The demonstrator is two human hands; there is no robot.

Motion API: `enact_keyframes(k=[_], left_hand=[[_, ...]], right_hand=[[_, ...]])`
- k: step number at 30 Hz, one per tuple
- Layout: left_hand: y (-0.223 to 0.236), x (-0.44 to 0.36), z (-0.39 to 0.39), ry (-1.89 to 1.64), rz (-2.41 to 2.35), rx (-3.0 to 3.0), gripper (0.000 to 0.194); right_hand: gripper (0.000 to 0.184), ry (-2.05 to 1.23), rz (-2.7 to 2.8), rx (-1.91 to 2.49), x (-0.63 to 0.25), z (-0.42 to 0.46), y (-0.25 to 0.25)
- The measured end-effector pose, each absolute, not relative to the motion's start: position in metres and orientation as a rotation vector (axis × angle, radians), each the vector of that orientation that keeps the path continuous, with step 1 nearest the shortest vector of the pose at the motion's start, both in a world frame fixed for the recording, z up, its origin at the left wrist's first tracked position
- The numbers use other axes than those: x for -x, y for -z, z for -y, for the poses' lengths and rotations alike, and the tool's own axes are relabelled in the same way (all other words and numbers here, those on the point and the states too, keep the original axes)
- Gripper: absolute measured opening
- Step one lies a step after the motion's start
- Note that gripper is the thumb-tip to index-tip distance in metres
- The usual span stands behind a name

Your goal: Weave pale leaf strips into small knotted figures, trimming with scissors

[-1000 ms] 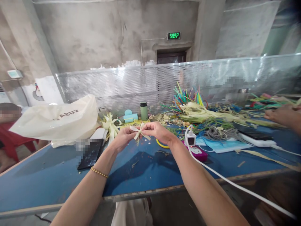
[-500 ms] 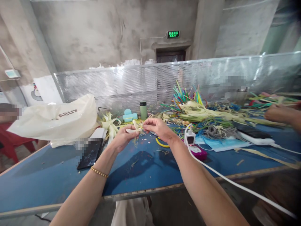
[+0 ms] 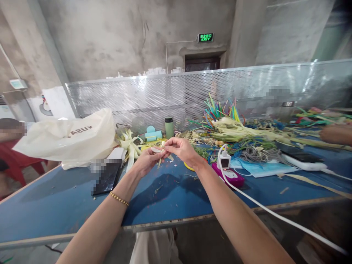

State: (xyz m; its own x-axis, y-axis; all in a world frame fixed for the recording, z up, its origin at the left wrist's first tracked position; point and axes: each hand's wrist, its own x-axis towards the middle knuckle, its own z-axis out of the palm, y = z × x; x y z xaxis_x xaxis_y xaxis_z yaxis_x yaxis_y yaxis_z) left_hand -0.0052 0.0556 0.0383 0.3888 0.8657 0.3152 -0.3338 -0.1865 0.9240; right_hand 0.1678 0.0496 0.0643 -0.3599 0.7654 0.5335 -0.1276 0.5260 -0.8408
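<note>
Over the blue table, my left hand (image 3: 148,160) and my right hand (image 3: 182,149) meet at the fingertips. My left fingers are closed on a pale strip that looks like corn husk (image 3: 156,150). Thumb and forefinger of my right hand pinch the other end of the same small piece, where a whitish knob (image 3: 163,143) shows above the fingers. Its exact shape is mostly hidden by the fingers. Just left of my left hand lies a bunch of pale husks (image 3: 132,146). A yellow ring-shaped thing (image 3: 188,167) is partly covered by my right wrist.
On the left are a white plastic bag (image 3: 68,141) and a dark tablet (image 3: 108,178). A green bottle (image 3: 168,128) stands behind my hands. To the right lie husks (image 3: 239,128), cords (image 3: 255,151), a purple power socket (image 3: 232,179) with a white cable, and another person's hand (image 3: 335,134).
My hands have come closer together, fingertips now touching. The pale strip that stood up between them has dropped down among the fingers. The view has shifted slightly.
</note>
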Motion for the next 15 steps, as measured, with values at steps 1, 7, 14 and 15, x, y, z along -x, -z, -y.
enact_keyframes(k=[1, 7, 14, 15], left_hand=[[-0.038, 0.006, -0.056, -1.147, -0.522, -1.369, 0.023], [-0.038, 0.011, -0.055, -1.085, -0.567, -1.477, 0.022], [-0.039, 0.009, -0.055, -1.157, -0.616, -1.493, 0.023], [-0.039, 0.009, -0.055, -1.176, -0.621, -1.496, 0.023]], right_hand=[[0.024, -1.031, 1.687, 0.544, -0.168, -0.05, -0.064], [0.023, -1.002, 1.721, 0.553, -0.168, -0.051, -0.063], [0.024, -0.787, 1.481, 0.679, -0.173, -0.061, -0.066], [0.024, -0.758, 1.476, 0.708, -0.174, -0.063, -0.065]])
